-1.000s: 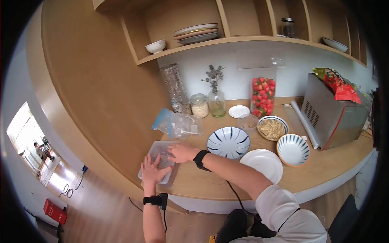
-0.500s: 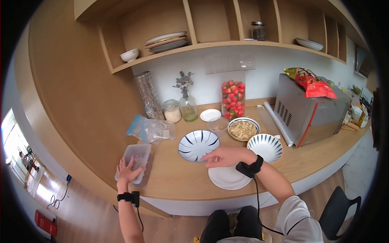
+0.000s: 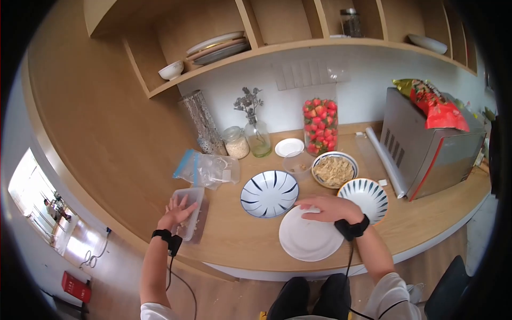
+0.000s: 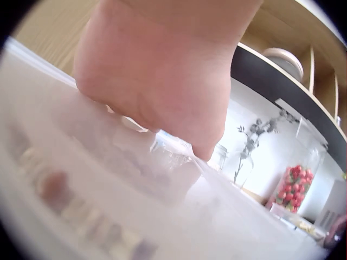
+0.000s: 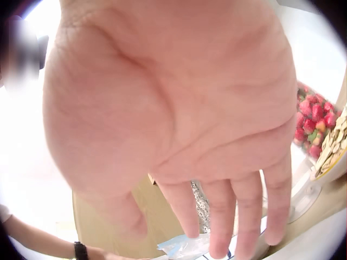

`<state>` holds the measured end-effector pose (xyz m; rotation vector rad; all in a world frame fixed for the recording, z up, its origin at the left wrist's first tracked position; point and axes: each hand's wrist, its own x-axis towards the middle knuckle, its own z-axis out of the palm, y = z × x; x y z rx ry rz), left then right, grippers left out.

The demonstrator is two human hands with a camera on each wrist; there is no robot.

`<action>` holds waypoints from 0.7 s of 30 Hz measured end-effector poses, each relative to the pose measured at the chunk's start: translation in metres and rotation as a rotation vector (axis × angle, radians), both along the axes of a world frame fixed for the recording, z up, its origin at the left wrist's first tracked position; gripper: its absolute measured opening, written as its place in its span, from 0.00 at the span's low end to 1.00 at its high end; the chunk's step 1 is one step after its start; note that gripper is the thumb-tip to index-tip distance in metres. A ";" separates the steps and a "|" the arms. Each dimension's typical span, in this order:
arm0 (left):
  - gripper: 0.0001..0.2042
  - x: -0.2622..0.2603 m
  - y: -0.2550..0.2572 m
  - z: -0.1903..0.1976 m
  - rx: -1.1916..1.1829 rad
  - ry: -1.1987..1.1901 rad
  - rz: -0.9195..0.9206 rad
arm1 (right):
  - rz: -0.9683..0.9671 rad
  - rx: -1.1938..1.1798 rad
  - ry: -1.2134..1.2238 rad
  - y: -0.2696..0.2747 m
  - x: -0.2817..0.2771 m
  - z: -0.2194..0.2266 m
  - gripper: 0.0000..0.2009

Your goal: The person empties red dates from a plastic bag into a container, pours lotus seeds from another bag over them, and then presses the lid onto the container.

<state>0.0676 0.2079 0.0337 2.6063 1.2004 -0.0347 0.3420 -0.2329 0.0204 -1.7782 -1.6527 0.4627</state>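
Note:
My left hand [image 3: 178,212] rests over a clear plastic tub [image 3: 199,223] at the counter's left edge, its fingers spread. In the left wrist view the tub's cloudy wall [image 4: 227,216] fills the foreground, and the fingertips are hidden behind it. Small pale bits show blurred inside the tub. Over a white plate [image 3: 309,241] hovers my right hand [image 3: 332,209], fingers straight and holding nothing; the right wrist view shows its bare palm [image 5: 179,114]. Nearest to it are a blue-striped plate [image 3: 269,194] and a white bowl with green stripes [image 3: 368,197].
Behind the plates stand a bowl of pale dried slices [image 3: 335,170], a small clear tub [image 3: 297,165] and a tall container of strawberries [image 3: 321,125]. A zip bag [image 3: 210,170] lies behind the left tub. A steel appliance [image 3: 426,144] takes up the right; a shelf [image 3: 298,48] overhangs the counter.
My right hand has left the tub and moved right, to above the white plate. My left hand stays at the tub. The head view has turned.

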 end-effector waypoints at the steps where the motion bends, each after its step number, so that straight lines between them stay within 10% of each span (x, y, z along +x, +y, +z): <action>1: 0.49 -0.003 0.002 0.000 -0.026 0.123 -0.001 | -0.008 0.026 -0.136 0.001 0.001 -0.011 0.23; 15: 0.42 -0.009 0.006 0.002 -0.031 -0.014 -0.034 | -0.080 0.017 0.079 -0.012 -0.008 0.008 0.22; 17: 0.35 -0.007 0.010 0.016 -0.383 -0.328 -0.049 | -0.090 0.003 0.078 -0.013 -0.006 0.008 0.21; 21: 0.27 0.016 -0.009 0.060 -0.339 -0.663 -0.004 | -0.062 0.004 0.163 -0.013 -0.001 0.005 0.21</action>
